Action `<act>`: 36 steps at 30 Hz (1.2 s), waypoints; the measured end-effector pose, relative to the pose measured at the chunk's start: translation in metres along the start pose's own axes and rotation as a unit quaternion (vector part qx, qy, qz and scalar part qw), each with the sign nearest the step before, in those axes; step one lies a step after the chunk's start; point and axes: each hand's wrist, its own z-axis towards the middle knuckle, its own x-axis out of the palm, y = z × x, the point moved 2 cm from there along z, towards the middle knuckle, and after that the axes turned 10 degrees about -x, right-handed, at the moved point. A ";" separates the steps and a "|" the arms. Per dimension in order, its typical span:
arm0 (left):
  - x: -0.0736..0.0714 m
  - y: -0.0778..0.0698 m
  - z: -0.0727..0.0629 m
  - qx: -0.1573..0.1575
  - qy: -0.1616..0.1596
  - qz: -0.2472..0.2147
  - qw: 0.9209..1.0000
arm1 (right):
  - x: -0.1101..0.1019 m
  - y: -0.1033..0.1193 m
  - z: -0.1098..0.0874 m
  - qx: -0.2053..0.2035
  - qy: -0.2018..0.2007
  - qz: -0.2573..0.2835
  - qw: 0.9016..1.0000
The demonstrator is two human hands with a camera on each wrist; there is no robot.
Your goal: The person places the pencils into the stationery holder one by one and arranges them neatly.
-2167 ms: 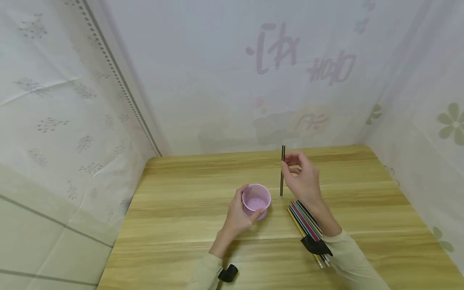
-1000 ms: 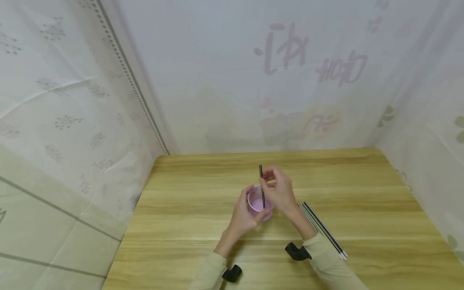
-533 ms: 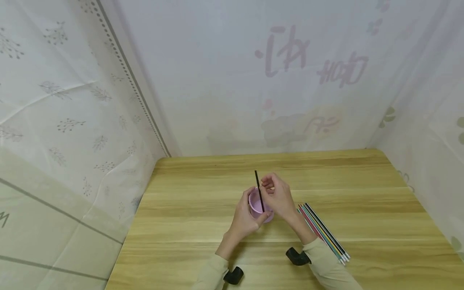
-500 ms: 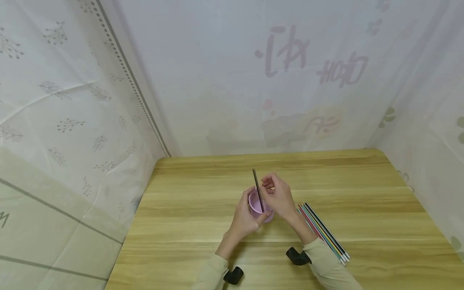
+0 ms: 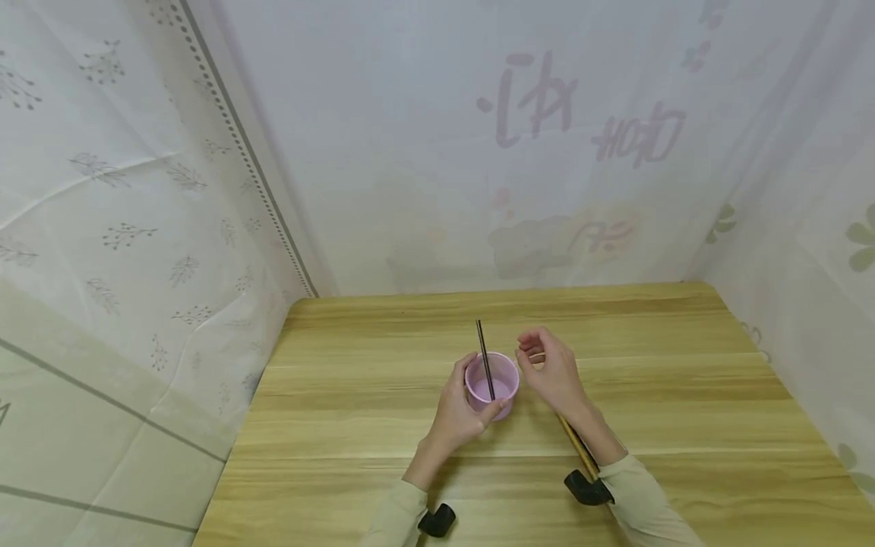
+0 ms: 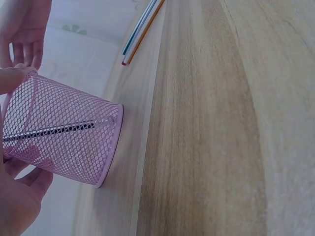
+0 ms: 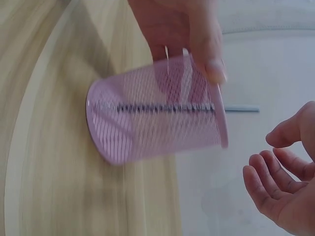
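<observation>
A pink mesh pencil cup point(image 5: 506, 372) stands on the wooden table, held by my left hand point(image 5: 456, 410), whose thumb and fingers curl round its sides near the rim. One dark striped pencil point(image 5: 481, 342) leans inside the cup and sticks out past the rim; through the mesh its lower end shows at the base in the left wrist view. Just right of the cup, my right hand point(image 5: 555, 380) hovers with loosely bent fingers and nothing between them. In the right wrist view, a gap separates its fingertips point(image 7: 275, 140) from the pencil's top end.
Several pencils point(image 5: 577, 447) lie on the table point(image 5: 355, 410) beneath my right forearm, mostly hidden by it; some show in the left wrist view. Patterned white cloth point(image 5: 410, 152) hangs behind and at both sides. A black wrist mount point(image 5: 589, 488) sits at my right sleeve.
My right hand carried the dark pencil left into the cup, let go of it and moved back right. My left hand kept holding the cup throughout.
</observation>
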 end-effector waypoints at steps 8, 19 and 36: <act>0.000 0.000 0.001 -0.008 0.002 -0.001 1.000 | -0.028 -0.016 -0.006 0.023 -0.014 -0.036 0.999; -0.001 0.000 -0.001 -0.002 0.004 -0.009 1.000 | -0.052 -0.043 -0.024 0.043 -0.004 -0.078 0.996; 0.000 0.000 -0.001 0.018 -0.003 -0.013 1.000 | -0.059 -0.066 -0.056 0.092 0.039 -0.110 0.989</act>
